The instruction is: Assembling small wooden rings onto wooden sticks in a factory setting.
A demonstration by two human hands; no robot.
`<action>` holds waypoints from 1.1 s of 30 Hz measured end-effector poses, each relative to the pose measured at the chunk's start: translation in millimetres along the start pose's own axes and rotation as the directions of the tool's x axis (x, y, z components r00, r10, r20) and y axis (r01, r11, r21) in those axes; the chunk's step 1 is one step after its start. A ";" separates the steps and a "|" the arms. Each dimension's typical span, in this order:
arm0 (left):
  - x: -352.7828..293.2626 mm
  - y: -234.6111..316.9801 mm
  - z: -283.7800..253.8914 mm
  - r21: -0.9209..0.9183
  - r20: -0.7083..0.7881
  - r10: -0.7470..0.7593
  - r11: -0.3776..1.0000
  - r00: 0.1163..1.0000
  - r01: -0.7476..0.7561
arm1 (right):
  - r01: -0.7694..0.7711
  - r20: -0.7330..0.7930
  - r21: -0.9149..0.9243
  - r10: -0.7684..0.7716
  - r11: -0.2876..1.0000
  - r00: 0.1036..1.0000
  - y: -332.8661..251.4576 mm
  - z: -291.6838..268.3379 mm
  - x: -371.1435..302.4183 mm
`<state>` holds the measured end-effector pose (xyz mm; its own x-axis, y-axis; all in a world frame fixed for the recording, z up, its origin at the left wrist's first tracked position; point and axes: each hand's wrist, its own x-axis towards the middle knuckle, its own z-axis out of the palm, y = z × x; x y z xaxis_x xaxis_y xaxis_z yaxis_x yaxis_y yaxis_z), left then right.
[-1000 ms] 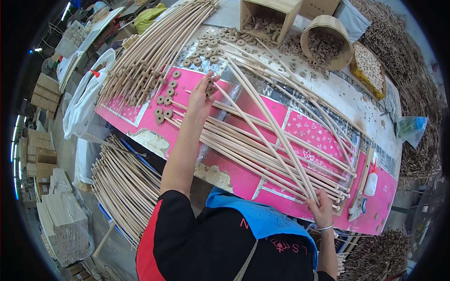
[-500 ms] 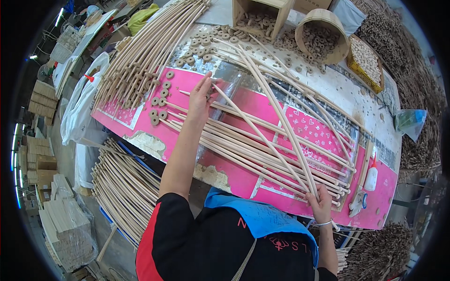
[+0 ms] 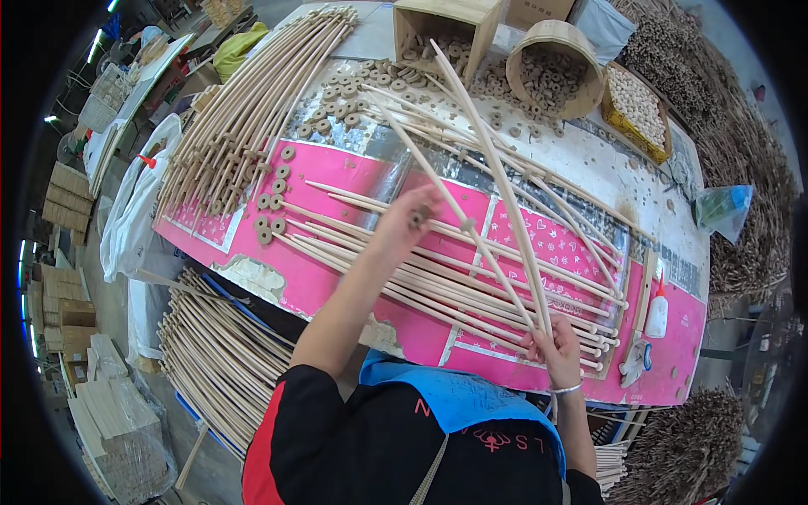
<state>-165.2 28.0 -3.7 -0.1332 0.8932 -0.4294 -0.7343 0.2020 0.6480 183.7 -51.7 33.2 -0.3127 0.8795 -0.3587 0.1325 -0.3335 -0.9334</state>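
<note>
Left hand [image 3: 410, 220] has swung rightward off stick's upper end; brown ring [image 3: 468, 225] now sits partway along slanting stick [image 3: 497, 268]. Leftmost, ringed bundle [image 3: 252, 118]; then loose rings [image 3: 265, 225], parallel rods [image 3: 446, 290] under slanting stick, white bottle [image 3: 656, 316] on pink tabletop [image 3: 680, 313]. Left hand curled around small ring [image 3: 417, 219]; right hand [image 3: 554, 349] closed on sticks' lower ends.

Can count one left hand [image 3: 406, 225], one right hand [image 3: 555, 347], eight loose rings [image 3: 282, 172] at left on the pink sheet [image 3: 337, 160]. Also spot one white bottle [image 3: 656, 318], one wooden box [image 3: 450, 8], one round tub [image 3: 562, 39], one yellow crate [image 3: 627, 135]. Cannot count overlapping rods [image 3: 261, 93].
</note>
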 end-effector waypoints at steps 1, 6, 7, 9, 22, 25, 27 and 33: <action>19.5 2.9 -27.1 -0.088 0.047 0.047 0.995 0.998 -0.043 | -0.011 0.041 -0.006 0.011 1.000 0.999 0.8 -3.4 -4.4; 52.7 47.4 -34.1 -0.165 0.036 0.213 0.965 0.976 -0.204 | -0.141 0.148 0.047 0.133 0.989 0.980 5.4 -12.2 -33.5; 58.6 54.4 -41.6 -0.150 0.099 0.249 0.961 0.963 -0.233 | -0.165 0.168 0.019 0.159 0.986 0.973 8.2 -15.2 -38.6; 67.4 65.1 -53.8 -0.211 0.160 0.280 0.946 0.947 -0.245 | -0.194 0.212 0.002 0.189 0.981 0.959 13.1 -22.6 -46.2; 64.6 86.8 -53.8 0.085 0.186 0.299 0.944 0.936 -0.318 | -0.328 0.248 0.063 0.304 0.942 0.920 22.6 -26.9 -57.4; 57.5 94.3 -53.7 0.193 0.170 0.290 0.927 0.942 -0.320 | -0.335 0.262 0.054 0.310 0.941 0.914 20.0 -29.7 -56.7; 58.2 96.3 -57.1 0.251 0.153 0.286 0.915 0.946 -0.317 | -0.347 0.267 0.060 0.320 0.936 0.909 21.0 -32.5 -55.9; 59.6 94.7 -58.2 0.303 0.129 0.265 0.907 0.955 -0.293 | -0.336 0.253 0.031 0.317 0.941 0.914 18.0 -33.2 -52.5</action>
<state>-281.4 77.0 -4.6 -0.2359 0.9590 -0.1570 -0.4249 0.0434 0.9042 233.7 -92.6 35.6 -0.4820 0.6118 -0.6272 0.2006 -0.6197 -0.7587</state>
